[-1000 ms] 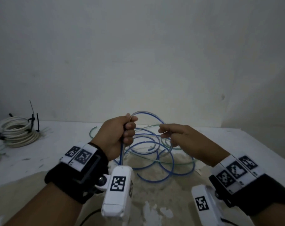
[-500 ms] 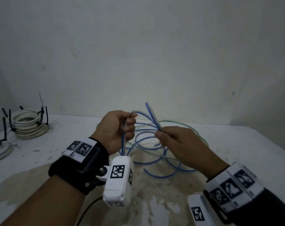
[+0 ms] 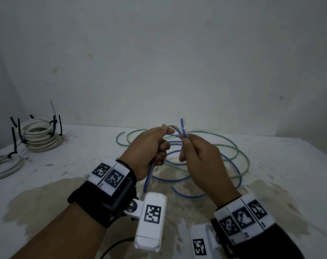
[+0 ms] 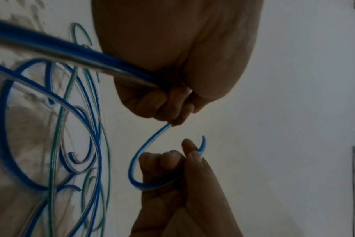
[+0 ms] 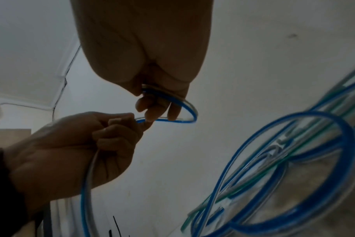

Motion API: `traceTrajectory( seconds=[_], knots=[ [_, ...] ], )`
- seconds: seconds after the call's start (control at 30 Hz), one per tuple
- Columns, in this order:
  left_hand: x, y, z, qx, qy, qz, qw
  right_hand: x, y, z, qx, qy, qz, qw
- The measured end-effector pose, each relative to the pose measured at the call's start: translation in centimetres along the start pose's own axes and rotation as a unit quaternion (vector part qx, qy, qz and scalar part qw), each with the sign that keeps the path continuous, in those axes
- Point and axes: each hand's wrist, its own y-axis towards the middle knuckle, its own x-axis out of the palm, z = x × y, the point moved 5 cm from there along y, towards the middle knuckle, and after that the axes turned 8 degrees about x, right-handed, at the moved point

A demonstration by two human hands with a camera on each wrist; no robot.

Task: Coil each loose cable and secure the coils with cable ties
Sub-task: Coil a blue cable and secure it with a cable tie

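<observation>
White tied coils far left, table.

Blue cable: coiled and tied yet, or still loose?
Loose. The blue cable sprawls in uneven loops on the table, no tie on it; the left hand and right hand hold one end section.
</observation>
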Motion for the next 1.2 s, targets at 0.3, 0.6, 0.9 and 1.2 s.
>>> traceTrajectory(
  seconds=[0.3,0.6,0.9,1.2],
  knots=[
    [1.8,0.1,-0.4,0.033,0.043,-0.014,0.998,0.1,-0.6,2.6,0.121,0.118,-0.017,0.986],
    [3.8,-0.2,-1.8,0.095,0.133,-0.010,0.986,0.5,-1.5,5.1,0.233,0.244,-0.006,0.941],
    [3.9,-1.0,-2.8,0.239,0.251,-0.001,0.938,0.9,-1.5,6.5,0.338,0.487,-0.002,0.806],
    [4.8,-1.0,-3.0,0.276,0.248,-0.021,0.928,0.5,-1.1,6.2,0.348,0.555,0.002,0.756]
  ],
)
